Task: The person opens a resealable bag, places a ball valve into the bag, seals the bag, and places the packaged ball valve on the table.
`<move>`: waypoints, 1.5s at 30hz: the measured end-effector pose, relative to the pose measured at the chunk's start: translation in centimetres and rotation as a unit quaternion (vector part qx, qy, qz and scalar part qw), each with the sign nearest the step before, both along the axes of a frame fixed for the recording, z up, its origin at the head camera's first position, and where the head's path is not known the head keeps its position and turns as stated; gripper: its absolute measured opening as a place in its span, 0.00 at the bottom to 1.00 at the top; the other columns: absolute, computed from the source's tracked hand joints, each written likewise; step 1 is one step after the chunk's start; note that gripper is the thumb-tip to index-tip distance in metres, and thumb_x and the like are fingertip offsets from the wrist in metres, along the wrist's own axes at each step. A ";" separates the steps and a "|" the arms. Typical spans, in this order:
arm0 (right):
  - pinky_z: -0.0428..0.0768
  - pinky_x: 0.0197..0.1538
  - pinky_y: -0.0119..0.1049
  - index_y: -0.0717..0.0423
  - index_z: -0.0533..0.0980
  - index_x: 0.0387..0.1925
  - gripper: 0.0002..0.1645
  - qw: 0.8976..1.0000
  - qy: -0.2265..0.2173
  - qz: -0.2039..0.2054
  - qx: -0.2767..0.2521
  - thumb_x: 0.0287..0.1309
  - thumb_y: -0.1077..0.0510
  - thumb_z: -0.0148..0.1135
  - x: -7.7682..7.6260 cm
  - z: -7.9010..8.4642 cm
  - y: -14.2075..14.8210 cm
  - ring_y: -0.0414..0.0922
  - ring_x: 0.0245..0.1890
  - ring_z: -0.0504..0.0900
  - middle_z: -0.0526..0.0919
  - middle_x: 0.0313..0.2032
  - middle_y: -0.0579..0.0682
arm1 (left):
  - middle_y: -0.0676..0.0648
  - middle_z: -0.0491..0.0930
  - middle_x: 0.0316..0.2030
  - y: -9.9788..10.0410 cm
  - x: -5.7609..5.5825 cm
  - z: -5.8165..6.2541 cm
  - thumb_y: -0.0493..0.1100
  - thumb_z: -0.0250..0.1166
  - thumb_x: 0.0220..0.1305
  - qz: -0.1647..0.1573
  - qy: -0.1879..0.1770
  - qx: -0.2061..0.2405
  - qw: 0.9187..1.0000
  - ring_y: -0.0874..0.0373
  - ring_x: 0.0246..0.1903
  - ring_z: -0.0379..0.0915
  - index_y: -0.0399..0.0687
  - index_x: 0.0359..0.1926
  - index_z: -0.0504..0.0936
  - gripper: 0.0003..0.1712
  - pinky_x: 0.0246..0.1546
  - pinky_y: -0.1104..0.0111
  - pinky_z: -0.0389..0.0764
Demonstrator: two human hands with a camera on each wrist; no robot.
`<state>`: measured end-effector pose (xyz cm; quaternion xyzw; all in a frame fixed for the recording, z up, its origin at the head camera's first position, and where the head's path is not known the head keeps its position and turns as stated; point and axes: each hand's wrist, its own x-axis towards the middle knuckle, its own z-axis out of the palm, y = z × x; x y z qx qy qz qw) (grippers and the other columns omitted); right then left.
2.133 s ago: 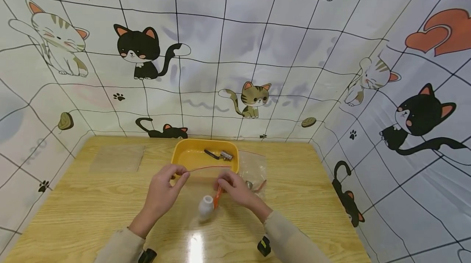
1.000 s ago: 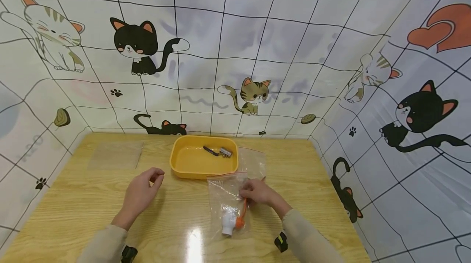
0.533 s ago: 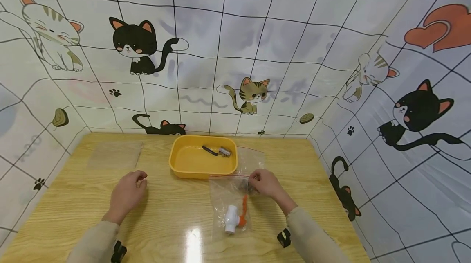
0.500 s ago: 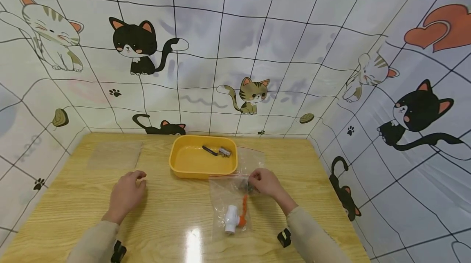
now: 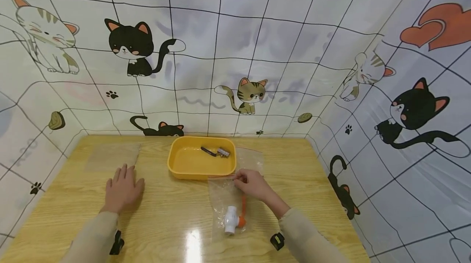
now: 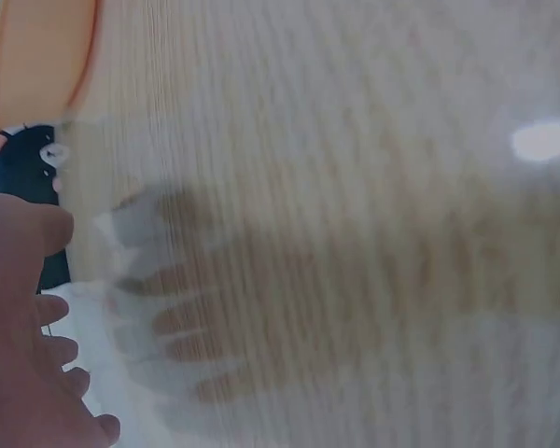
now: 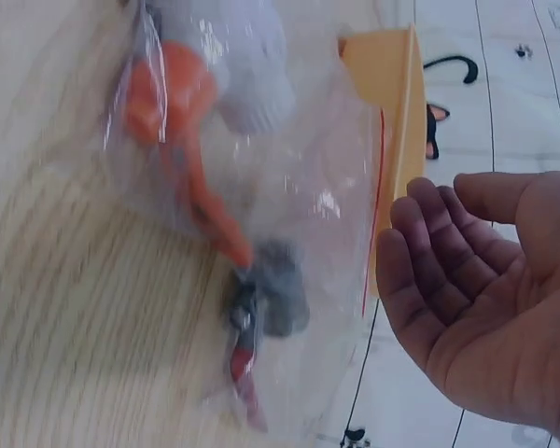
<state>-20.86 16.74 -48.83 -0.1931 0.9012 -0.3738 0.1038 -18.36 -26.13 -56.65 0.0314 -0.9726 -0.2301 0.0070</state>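
At four o'clock on the tabletop (image 5: 169,218) lies one clear bag (image 5: 221,196), orange-handled white valve (image 5: 230,220) inside. Left hand (image 5: 123,189), nine o'clock: spread, released. Right hand (image 5: 253,184), bag's one o'clock: loosely curved, released.

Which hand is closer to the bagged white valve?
Right. The right hand is beyond the white valve and slightly right, by its bag; the left hand is farther off, to the valve's left.

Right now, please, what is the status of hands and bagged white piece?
Left hand spread, empty. Right hand loosely curled, empty. White piece inside its bag. Second bag close behind.
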 end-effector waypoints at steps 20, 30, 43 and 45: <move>0.75 0.40 0.25 0.49 0.81 0.45 0.10 0.990 -0.015 0.138 0.036 0.66 0.52 0.59 1.1 -0.7 -6.6 0.29 0.33 0.75 0.83 0.35 0.37 | 0.23 0.70 0.53 -0.3 0.0 0.0 0.55 0.51 0.72 0.014 0.020 -0.089 0.996 0.26 0.53 0.65 0.29 0.60 0.70 0.32 0.49 0.33 0.64; 0.76 0.42 0.24 0.48 0.80 0.46 0.11 0.986 -0.018 0.160 0.042 0.67 0.51 0.58 1.5 -0.1 -8.8 0.28 0.36 0.76 0.84 0.38 0.36 | 0.36 0.78 0.35 0.3 -0.2 0.3 0.47 0.62 0.64 -0.010 0.027 -0.079 0.996 0.43 0.29 0.74 0.37 0.35 0.75 0.15 0.22 0.53 0.74; 0.75 0.41 0.22 0.53 0.81 0.45 0.10 0.983 -0.015 0.179 0.022 0.66 0.55 0.59 1.4 -0.6 -10.3 0.28 0.34 0.75 0.85 0.37 0.41 | 0.36 0.78 0.33 1.8 0.7 0.8 0.38 0.62 0.60 -0.021 0.059 -0.113 0.992 0.40 0.29 0.76 0.35 0.40 0.78 0.10 0.19 0.50 0.75; 0.75 0.40 0.22 0.53 0.81 0.44 0.09 0.983 -0.012 0.180 0.023 0.66 0.55 0.59 1.5 -0.7 -10.4 0.28 0.34 0.75 0.85 0.37 0.41 | 0.38 0.78 0.31 2.0 0.9 1.0 0.37 0.63 0.59 -0.023 0.060 -0.121 0.991 0.42 0.27 0.76 0.35 0.39 0.79 0.09 0.18 0.52 0.74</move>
